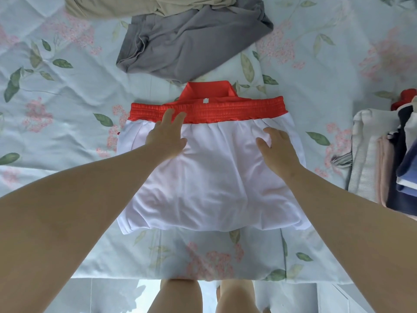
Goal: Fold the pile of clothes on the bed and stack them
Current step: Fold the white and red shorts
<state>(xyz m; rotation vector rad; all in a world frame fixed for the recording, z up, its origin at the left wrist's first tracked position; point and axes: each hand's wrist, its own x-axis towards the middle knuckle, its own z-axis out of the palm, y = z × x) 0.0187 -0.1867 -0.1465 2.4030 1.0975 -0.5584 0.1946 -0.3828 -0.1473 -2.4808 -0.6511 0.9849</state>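
The floral bedsheet carries the white shorts, laid flat at its centre with the red elastic waistband on the far edge. The left hand rests flat on the shorts' upper left area, fingers straight and spread, tips touching the waistband. A red collared garment protrudes beyond the waistband; a crumpled grey garment lies beyond that. The right hand presses flat on the shorts' upper right area, thumb spread. A stack of folded clothes lies right of the shorts.
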